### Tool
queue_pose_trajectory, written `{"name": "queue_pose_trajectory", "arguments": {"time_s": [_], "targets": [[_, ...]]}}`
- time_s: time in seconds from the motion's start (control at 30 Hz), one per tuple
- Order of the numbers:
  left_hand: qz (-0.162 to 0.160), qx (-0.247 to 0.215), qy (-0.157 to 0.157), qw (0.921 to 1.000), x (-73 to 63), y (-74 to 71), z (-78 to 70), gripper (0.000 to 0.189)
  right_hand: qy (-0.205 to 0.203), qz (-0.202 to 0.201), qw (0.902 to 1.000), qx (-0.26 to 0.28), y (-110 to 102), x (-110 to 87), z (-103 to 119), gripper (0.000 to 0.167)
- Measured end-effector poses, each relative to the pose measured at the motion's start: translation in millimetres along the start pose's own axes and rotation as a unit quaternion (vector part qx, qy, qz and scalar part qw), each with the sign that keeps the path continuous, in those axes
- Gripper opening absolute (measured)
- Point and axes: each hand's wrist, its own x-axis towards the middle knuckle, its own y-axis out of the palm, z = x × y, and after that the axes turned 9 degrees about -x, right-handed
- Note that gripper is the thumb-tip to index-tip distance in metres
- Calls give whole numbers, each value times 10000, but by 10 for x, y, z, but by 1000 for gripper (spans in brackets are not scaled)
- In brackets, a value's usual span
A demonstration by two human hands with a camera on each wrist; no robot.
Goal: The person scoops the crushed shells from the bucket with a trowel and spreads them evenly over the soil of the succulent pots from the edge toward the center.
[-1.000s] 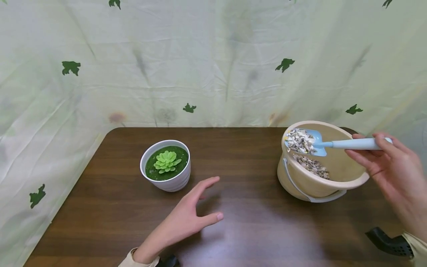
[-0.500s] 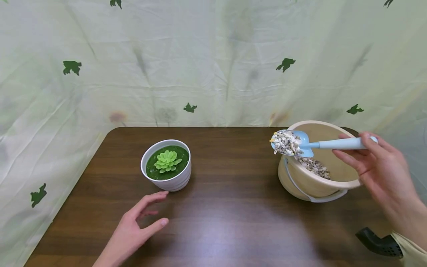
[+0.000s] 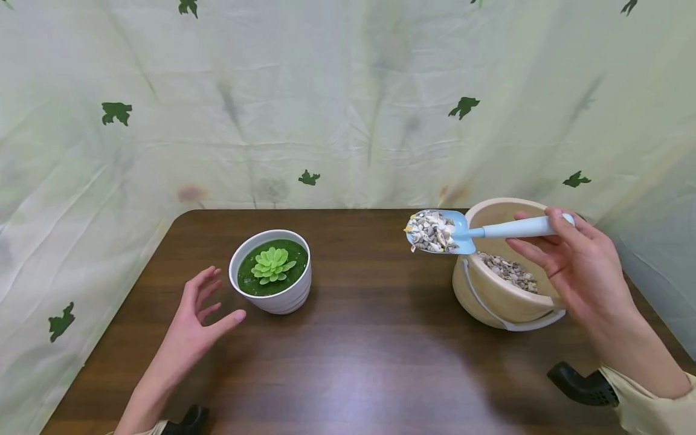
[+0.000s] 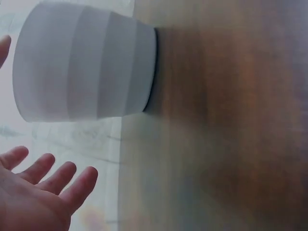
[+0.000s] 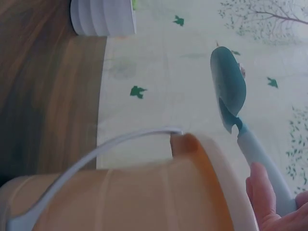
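My right hand (image 3: 584, 269) grips the handle of a light blue shovel (image 3: 513, 228), raised over the left rim of a beige bucket (image 3: 473, 305). A heap of small white and grey shells or gravel (image 3: 432, 231) fills its scoop. More of the same bits (image 3: 508, 272) lie inside the bucket. At the left stands a white ribbed pot (image 3: 283, 299) with a green succulent (image 3: 273, 264) on a dark green surface. My left hand (image 3: 193, 329) is spread just left of the pot, apart from it, thumb and fingers extended and holding nothing.
Everything stands on a dark brown wooden table (image 3: 370, 350). A pale curtain (image 3: 348, 109) with green leaf shapes hangs right behind its back edge. The bucket's grey carrying handle (image 3: 486, 308) hangs down its front side.
My right hand has carried the loaded shovel leftward, its scoop now clear of the bucket's opening. My left hand has swung left from the table's middle to the pot's left side.
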Motion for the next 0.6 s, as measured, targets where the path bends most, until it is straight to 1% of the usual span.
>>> {"name": "queue_pose_trajectory", "arguments": {"time_s": [0.2, 0.33, 0.47, 0.6], "targets": [[412, -332, 127, 9985, 220, 11, 24, 95, 2, 200, 9996, -198, 188, 85, -140, 17], [600, -592, 176, 9963, 355, 39, 25, 98, 42, 348, 9987, -364, 320, 127, -245, 19], [749, -1043, 177, 9916, 466, 82, 30, 99, 87, 296, 9977, -604, 458, 156, -345, 17], [835, -1285, 117, 9881, 532, 118, 40, 97, 136, 182, 9970, -736, 580, 188, -443, 14]]}}
